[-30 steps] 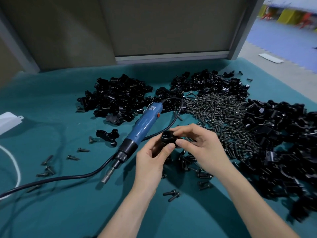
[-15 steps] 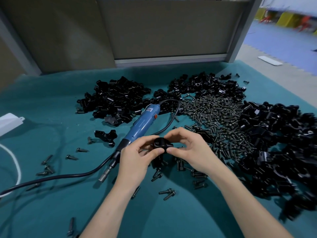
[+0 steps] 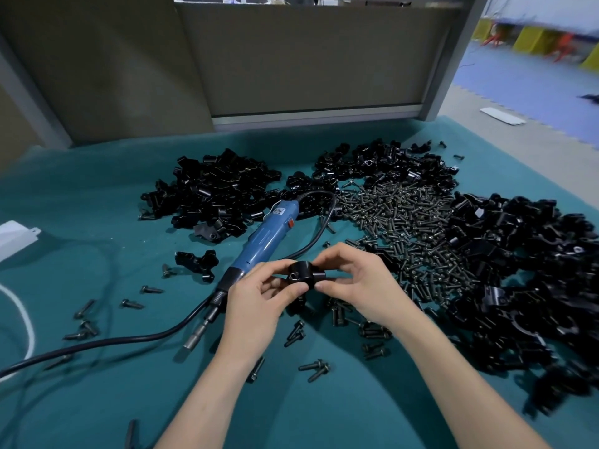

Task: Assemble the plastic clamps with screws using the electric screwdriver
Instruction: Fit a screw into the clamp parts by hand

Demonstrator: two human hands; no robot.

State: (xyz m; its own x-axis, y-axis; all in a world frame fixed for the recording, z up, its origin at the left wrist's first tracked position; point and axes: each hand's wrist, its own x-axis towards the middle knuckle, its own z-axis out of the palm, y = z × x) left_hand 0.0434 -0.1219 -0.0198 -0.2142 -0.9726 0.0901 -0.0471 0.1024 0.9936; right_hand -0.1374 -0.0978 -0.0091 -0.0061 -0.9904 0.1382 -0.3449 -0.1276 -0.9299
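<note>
Head view: both hands, left hand (image 3: 256,304) and right hand (image 3: 359,280), pinch one clamp (image 3: 304,273); light, stiff plastic, probably best held by its ends.

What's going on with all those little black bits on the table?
A person is putting clamps together. Both hands, the left hand and the right hand, pinch one black plastic clamp above the green table. The blue electric screwdriver lies untouched beside the left hand. A heap of screws and piles of clamp parts wait behind.
</note>
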